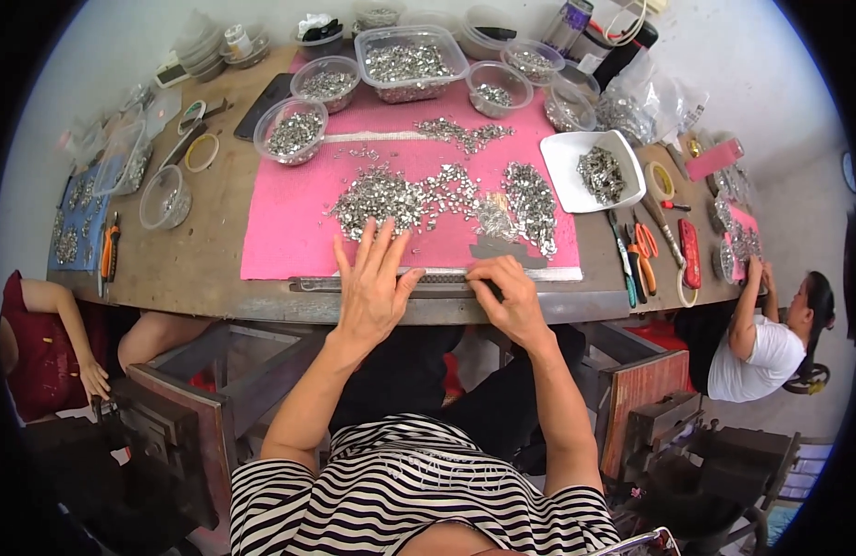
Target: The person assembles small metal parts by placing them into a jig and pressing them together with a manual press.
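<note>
My left hand is spread out, its fingertips at the near edge of a pile of small shiny metal pieces. The thumb reaches to a dark, narrow ridged metal strip along the table's front edge. At that strip's right part, my right hand has its fingers curled, thumb toward index finger; whatever it pinches is too small to make out. Further piles of metal pieces lie on the pink mat. A grey flat piece sits just beyond my right hand.
Clear tubs of metal pieces line the far side, with a white dish to the right. Pliers, a red knife-like tool and tape rings lie at the sides. Co-workers sit left and right.
</note>
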Tool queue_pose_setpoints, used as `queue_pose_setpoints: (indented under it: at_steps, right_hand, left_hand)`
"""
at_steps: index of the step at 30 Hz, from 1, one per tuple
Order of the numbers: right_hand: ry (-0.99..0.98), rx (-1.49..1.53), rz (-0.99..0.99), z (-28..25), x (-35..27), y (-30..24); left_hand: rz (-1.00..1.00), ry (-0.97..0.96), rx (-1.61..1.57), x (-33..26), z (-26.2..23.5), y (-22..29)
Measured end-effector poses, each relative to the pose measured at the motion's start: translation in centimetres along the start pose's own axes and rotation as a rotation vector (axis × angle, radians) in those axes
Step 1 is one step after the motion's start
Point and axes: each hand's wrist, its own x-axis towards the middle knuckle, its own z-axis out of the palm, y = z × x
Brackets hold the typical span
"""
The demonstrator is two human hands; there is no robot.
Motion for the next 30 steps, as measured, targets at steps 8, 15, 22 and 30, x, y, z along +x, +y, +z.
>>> queue_pose_setpoints:
  at_steps: [8, 15, 22, 30]
  right_hand:
    - [0.105, -0.045, 0.028, 1.5, 0.1, -1.1]
    - [0.137, -0.105, -0.028, 1.7, -0.2, -0.7]
    - [0.101, -0.145, -0.08, 2.8, 4.0, -0.7]
    - [0.043, -0.391, -0.027, 7.2, 6.6, -0.7]
  left_hand:
    - [-0.023, -0.323, 0.143, 0.3, 0.2, 1.4]
    - [0.122, -0.179, -0.054, 1.2, 0.7, 2.7]
    - [-0.028, 0.029, -0.034, 2.9, -2.0, -2.6]
    - [0.018, 0.02, 0.119, 3.6, 0.1, -2.8]
